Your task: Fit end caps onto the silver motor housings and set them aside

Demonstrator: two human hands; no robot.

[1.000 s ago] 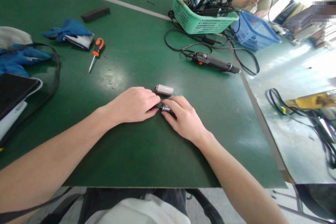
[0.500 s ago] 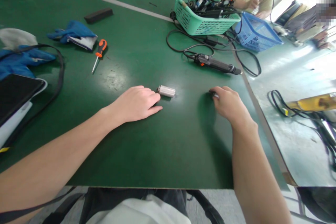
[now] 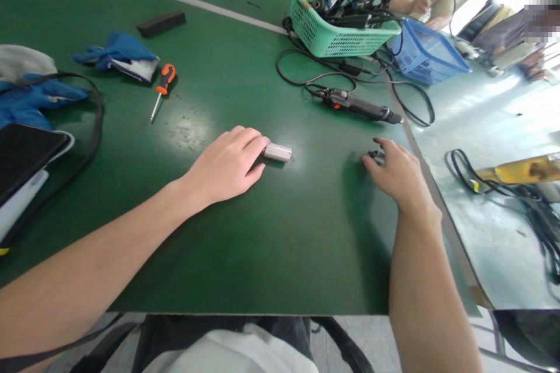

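Note:
A small silver metal cylinder (image 3: 277,152) lies on the green table mat. My left hand (image 3: 234,162) rests at its left end, index fingertip over that end and thumb apart below; the hand is not closed round it. Farther right, my right hand (image 3: 396,172) hovers low with thumb and index finger spread. Small dark parts (image 3: 375,155) lie between those fingers on the mat, partly hidden by the hand; their kind is too small to tell.
Beyond the hands lies a black electric screwdriver (image 3: 361,106) with its cord. A green basket (image 3: 350,44) of tools and a blue basket (image 3: 431,61) stand behind. To the left are an orange-handled screwdriver (image 3: 163,88), blue gloves (image 3: 118,52) and a dark block (image 3: 161,24).
My right hand has shifted right and its fingers have parted, showing the small dark parts. My left index finger has moved over the cylinder's left end.

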